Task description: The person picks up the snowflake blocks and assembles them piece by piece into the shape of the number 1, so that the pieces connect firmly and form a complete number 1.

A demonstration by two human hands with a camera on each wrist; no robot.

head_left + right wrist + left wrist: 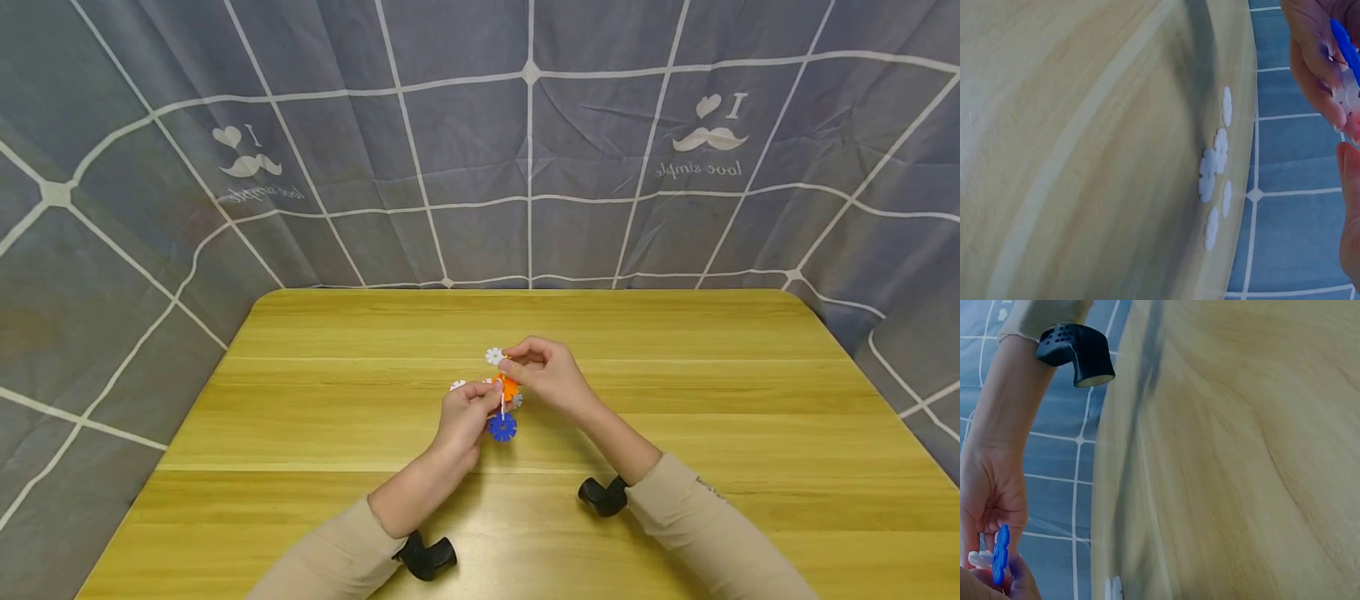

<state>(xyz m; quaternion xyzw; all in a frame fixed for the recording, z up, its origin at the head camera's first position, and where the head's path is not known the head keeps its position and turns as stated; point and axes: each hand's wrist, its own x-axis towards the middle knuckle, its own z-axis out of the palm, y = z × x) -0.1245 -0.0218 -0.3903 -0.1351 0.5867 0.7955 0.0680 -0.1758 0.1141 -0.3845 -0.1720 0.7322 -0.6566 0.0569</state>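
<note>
My left hand pinches a small cluster of joined, notched plastic discs above the table. A blue disc hangs at its lower end, an orange disc sits higher up, and white pieces lie between them. My right hand comes in from the right, thumb and forefinger pinching the upper part of the cluster; its fingers partly cover that spot. In the left wrist view the blue disc stands edge-on between the hands. A pale disc shows by the left fingers in the right wrist view.
Loose white discs lie on the wooden table beyond the hands; one white disc shows past the right fingertips. Black wrist mounts sit at both cuffs. A grey checked curtain hangs behind the table.
</note>
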